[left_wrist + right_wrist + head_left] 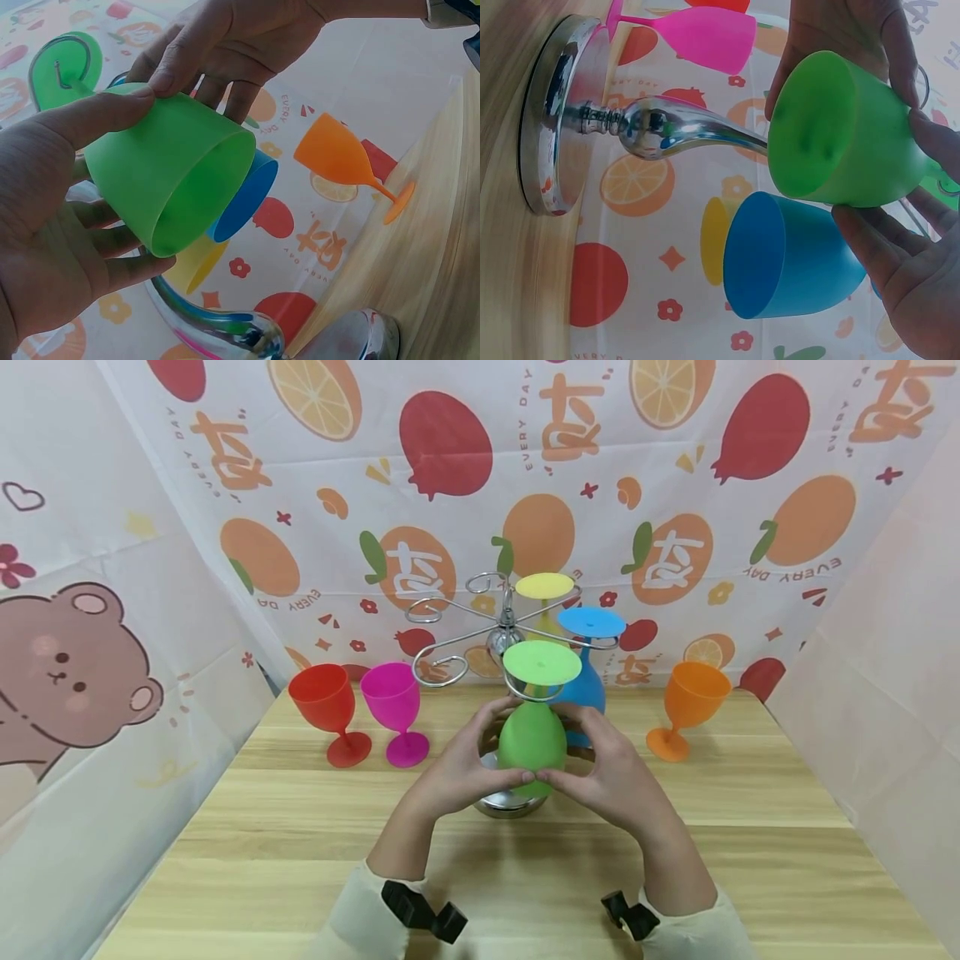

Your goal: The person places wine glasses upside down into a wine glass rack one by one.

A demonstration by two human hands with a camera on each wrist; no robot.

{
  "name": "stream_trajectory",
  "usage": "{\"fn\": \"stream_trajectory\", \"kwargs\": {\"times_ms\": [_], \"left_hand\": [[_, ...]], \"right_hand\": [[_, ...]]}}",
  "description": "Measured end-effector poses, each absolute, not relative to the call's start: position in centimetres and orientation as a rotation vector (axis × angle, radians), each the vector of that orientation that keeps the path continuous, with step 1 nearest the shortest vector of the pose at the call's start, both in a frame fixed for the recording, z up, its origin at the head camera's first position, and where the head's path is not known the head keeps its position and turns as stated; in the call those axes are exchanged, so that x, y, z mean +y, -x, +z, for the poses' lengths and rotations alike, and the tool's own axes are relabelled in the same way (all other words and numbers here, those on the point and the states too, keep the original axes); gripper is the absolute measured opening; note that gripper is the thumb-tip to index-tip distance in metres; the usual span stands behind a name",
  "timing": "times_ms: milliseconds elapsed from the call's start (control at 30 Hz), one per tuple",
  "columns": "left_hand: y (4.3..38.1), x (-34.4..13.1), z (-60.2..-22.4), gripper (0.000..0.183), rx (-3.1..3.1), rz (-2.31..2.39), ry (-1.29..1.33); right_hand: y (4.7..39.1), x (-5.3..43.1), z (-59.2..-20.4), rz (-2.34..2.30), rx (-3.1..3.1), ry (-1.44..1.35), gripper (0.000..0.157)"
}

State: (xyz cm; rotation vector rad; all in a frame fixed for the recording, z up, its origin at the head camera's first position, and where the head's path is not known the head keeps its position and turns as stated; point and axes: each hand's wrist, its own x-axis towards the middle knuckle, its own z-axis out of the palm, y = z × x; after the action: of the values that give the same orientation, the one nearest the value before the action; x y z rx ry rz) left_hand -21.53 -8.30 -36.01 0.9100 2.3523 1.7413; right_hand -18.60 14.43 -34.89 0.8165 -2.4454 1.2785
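A green plastic goblet (pixel 532 745) hangs upside down, its stem in a curled loop of the chrome goblet rack (pixel 510 810). My left hand (pixel 471 762) holds the bowl from the left and my right hand (pixel 611 760) from the right. Both thumbs meet on the near side, and the fingers bend round the bowl. Seen from the left wrist, the open mouth of the green goblet (pixel 191 191) points downward, clear of the table. Behind it, a blue goblet (pixel 591 689) and a yellow goblet (pixel 544 585) also hang inverted on the rack.
A red goblet (pixel 326 700) and a magenta goblet (pixel 396 697) stand upright on the wooden table (pixel 300 860) at left. An orange goblet (pixel 693 693) stands upright at right. Bare wire loops (pixel 440 671) stick out on the rack's left. A fruit-print cloth (pixel 480 518) hangs behind.
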Motion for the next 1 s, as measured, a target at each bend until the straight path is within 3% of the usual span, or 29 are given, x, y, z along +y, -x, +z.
{"fn": "stream_trajectory", "kwargs": {"times_ms": [1000], "left_hand": [[21.64,-8.11,-36.19,0.086,2.421,1.677,-0.891]], "right_hand": [[18.63,14.46,-34.9,1.193,-2.436,-0.831,0.078]]}}
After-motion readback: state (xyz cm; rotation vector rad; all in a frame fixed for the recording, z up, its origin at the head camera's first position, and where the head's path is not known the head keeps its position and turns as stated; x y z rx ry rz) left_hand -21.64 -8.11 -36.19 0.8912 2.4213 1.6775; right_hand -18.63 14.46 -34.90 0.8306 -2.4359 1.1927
